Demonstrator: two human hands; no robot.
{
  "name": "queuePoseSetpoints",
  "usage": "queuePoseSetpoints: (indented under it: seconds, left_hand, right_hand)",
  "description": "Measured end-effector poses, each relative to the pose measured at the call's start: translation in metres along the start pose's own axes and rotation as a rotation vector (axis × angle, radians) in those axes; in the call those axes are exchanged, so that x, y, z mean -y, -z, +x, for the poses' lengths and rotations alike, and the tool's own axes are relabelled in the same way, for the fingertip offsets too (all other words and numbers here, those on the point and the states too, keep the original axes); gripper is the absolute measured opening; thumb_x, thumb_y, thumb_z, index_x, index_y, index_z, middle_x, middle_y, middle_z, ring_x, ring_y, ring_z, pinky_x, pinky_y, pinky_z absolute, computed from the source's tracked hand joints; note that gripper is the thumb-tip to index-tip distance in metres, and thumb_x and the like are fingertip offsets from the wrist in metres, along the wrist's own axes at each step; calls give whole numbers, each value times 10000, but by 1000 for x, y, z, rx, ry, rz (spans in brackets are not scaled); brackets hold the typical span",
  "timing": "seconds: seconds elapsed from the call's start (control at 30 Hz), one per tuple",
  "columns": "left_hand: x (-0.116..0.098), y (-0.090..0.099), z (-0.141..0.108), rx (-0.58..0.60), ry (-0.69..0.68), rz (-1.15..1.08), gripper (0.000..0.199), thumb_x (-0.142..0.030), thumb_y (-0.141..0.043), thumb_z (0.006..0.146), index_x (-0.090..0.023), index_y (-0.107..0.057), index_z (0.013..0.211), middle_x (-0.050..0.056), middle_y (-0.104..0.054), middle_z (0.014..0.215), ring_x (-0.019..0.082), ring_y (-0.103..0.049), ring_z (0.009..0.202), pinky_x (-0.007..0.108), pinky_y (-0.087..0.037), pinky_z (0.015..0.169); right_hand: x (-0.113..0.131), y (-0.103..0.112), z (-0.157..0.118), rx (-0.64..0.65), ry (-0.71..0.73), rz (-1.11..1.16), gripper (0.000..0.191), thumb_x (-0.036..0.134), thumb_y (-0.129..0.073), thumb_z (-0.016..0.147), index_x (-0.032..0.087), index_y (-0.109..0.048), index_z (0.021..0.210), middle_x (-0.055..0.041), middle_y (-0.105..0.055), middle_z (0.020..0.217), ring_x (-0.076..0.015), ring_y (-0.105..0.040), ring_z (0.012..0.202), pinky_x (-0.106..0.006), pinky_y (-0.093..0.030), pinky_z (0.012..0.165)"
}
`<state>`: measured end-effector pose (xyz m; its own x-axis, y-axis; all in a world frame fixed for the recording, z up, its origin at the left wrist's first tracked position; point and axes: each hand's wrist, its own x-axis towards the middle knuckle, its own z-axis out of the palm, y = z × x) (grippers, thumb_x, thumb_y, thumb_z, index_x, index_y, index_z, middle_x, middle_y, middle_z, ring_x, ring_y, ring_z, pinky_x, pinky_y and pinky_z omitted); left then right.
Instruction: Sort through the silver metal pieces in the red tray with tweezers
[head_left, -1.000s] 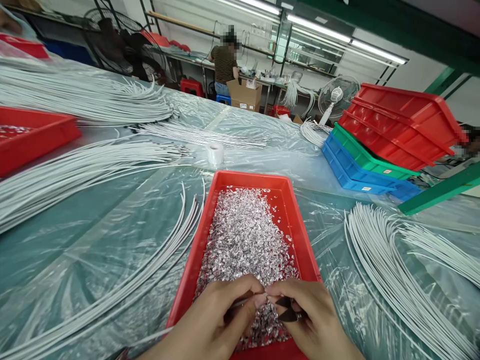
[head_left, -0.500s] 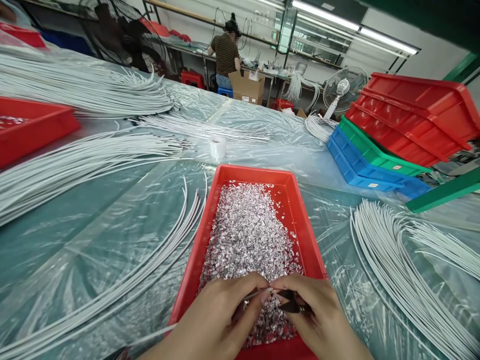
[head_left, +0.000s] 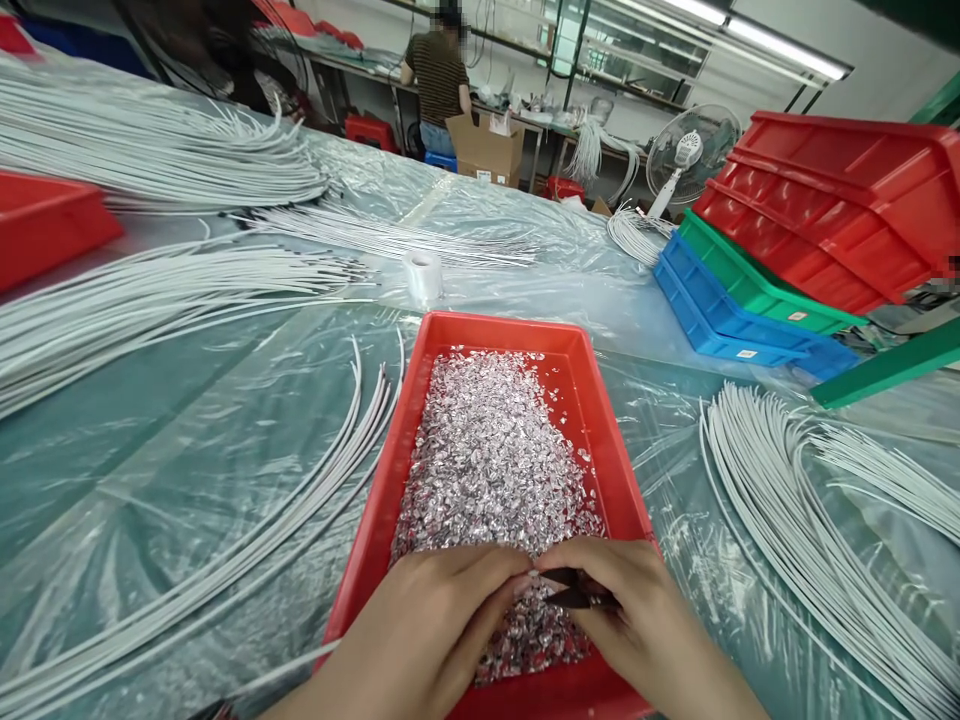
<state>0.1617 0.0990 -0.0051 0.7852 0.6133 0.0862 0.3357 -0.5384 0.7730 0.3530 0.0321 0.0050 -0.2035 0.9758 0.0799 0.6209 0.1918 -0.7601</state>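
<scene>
A red tray (head_left: 611,440) holds a heap of small silvery scraps (head_left: 487,440). Over its near end my left hand (head_left: 450,610) pinches the end of a white cable (head_left: 289,668), which runs out from under my wrist to the left. Touching it at the fingertips, my right hand (head_left: 626,610) is closed round a small dark pair of snips (head_left: 574,588), blades pointing left. The snips' handles are hidden in the palm.
Bundles of white cables lie left (head_left: 300,525) and right (head_left: 795,500). A clear tape roll (head_left: 424,278) stands behind the tray. Stacked crates (head_left: 832,210) are at back right, another red tray (head_left: 52,225) at left. A person (head_left: 439,85) sits far back.
The view has shifted, so most things sit slightly higher in the picture. My fingertips remain together, and the left thumb has moved nearer the index finger; the snips are still in my right hand.
</scene>
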Motion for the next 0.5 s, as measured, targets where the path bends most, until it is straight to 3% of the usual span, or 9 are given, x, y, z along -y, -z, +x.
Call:
queuePoseSetpoints:
  seconds: [0.23, 0.5]
  left_hand:
    - [2, 1, 0, 3, -113, 174, 347, -160, -298, 970, -180, -644, 947, 57, -707, 775, 223, -711, 702, 315, -575, 641]
    - [0, 0, -1, -26, -133, 170, 381, -223, -266, 1015, -182, -626, 896, 43, -708, 765, 209, -709, 691, 309, -573, 611]
  right_hand:
    - [4, 2, 2, 54, -75, 58, 226, 96, -500, 845, 242, -631, 956, 17, -702, 832, -172, -664, 741, -293, -476, 665]
    - [2, 2, 0, 75, -79, 58, 214, 87, -502, 855, 246, -602, 959, 32, -678, 833, -150, -632, 732, -264, -448, 670]
